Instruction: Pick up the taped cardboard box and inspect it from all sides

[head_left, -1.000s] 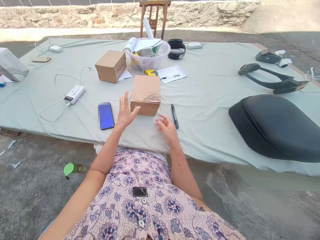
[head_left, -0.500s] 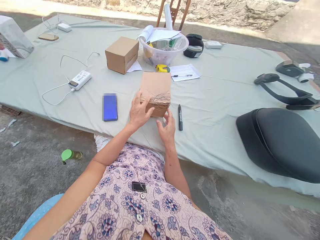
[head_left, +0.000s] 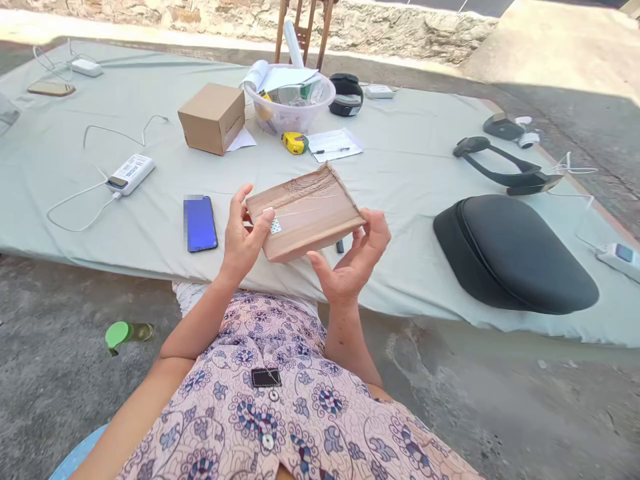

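Note:
A cardboard box (head_left: 310, 213) is held tilted between my two hands, raised off the cloth near the table's front edge. Clear tape and pen scribbles show on its face, with a small patterned sticker (head_left: 275, 225) at the left end. My left hand (head_left: 245, 230) grips the left end, thumb pressed on that face by the sticker. At the right corner, my right hand (head_left: 353, 257) has its fingers against the box, its thumb under the lower edge. Behind the box, a black marker (head_left: 340, 247) is mostly hidden. A phone (head_left: 201, 223) with a blue screen lies left of my left hand.
Farther back are a second cardboard box (head_left: 213, 119), a plastic basin (head_left: 290, 113) of papers and tools, a yellow tape measure (head_left: 295, 143) and a written sheet (head_left: 336, 143). A white power bank (head_left: 131, 175) with a cable lies left. A black case (head_left: 515, 253) stands right.
The box has been lifted and turned, so another face with tape and a sticker shows. Both hands have shifted to its ends. The view has swung to the right.

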Action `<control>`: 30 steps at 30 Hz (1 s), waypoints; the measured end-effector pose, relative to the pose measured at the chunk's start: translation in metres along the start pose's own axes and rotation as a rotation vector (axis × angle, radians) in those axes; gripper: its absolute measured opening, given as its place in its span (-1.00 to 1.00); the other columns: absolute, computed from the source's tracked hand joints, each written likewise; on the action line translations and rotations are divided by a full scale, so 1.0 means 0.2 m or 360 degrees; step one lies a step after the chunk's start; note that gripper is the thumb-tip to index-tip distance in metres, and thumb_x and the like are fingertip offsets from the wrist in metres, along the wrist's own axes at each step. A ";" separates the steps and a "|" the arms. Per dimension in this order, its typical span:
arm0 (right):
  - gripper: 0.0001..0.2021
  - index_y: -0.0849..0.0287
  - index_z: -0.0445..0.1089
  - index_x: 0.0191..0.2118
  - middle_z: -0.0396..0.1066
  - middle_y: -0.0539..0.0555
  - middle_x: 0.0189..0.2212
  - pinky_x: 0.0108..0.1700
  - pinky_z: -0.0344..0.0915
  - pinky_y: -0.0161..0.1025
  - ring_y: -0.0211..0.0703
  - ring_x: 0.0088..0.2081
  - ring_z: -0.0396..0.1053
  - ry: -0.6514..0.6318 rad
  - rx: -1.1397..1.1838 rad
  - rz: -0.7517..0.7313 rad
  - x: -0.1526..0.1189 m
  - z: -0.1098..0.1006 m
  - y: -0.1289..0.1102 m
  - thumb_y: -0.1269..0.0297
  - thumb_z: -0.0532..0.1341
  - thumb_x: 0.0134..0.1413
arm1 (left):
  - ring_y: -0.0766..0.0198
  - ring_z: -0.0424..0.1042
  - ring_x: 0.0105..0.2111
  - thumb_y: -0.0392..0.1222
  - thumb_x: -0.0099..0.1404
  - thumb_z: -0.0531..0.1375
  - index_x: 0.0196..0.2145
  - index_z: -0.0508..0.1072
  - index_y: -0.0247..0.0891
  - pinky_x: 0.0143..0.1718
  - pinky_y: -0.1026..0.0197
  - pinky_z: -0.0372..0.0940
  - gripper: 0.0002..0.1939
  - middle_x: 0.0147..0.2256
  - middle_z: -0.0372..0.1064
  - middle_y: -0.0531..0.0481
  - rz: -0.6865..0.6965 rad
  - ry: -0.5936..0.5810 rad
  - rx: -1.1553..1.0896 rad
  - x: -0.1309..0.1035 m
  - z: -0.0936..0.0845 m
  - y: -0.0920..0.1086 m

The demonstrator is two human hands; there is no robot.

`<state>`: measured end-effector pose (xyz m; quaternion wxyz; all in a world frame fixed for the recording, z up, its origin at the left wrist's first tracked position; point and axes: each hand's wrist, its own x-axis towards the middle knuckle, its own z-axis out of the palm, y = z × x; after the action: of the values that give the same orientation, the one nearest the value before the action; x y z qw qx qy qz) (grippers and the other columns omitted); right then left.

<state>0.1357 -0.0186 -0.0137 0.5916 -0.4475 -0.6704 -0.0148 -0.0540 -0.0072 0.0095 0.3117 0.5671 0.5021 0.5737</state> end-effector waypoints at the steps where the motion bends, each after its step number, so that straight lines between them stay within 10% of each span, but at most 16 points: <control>1: -0.06 -0.13 -0.20 0.40 0.01 0.20 0.26 0.24 0.19 0.34 0.23 0.32 0.06 -0.0011 -0.0036 0.0014 0.00 0.00 -0.01 -0.26 0.25 0.01 | 0.12 0.48 -0.06 0.34 0.29 0.14 0.34 0.05 0.05 -0.07 0.07 0.41 -0.22 -0.02 0.39 -0.11 0.0021 -0.0026 0.0019 -0.01 0.01 0.01; 9: -0.15 -0.10 -0.03 0.34 0.04 0.17 0.20 0.16 0.29 0.23 0.17 0.27 0.11 0.0085 0.0011 0.0222 0.01 -0.02 -0.03 -0.20 0.29 0.00 | -0.25 0.04 0.31 0.45 -0.02 0.32 0.42 -0.15 0.01 0.22 -0.25 0.15 0.22 0.33 0.01 -0.27 0.0291 -0.0294 0.0659 -0.12 0.04 0.12; 20: -0.66 -0.02 0.25 0.10 0.24 0.12 -0.14 0.10 0.32 0.21 0.10 -0.01 0.34 0.0534 0.0231 0.0332 0.00 -0.03 0.00 0.04 0.03 0.29 | -0.19 0.10 0.30 0.25 0.09 0.36 0.35 0.07 0.04 0.28 -0.20 0.08 -0.03 0.34 0.06 -0.18 0.0337 -0.0426 0.0617 -0.11 0.03 0.13; 30: -0.72 -0.08 0.24 0.05 0.16 0.07 -0.16 0.04 0.40 0.10 -0.01 -0.04 0.33 0.0399 0.0321 0.0323 -0.04 0.04 -0.07 0.07 0.09 0.27 | 0.02 -0.20 0.46 0.13 0.37 0.14 0.27 0.22 0.02 0.41 -0.14 -0.04 -0.44 0.32 0.17 -0.06 0.0400 -0.0181 0.0579 -0.08 0.01 0.13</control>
<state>0.1194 -0.0277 -0.0160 0.7108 -0.4460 -0.5409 0.0568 -0.0442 -0.0303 0.0283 0.1581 0.7036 0.5042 0.4750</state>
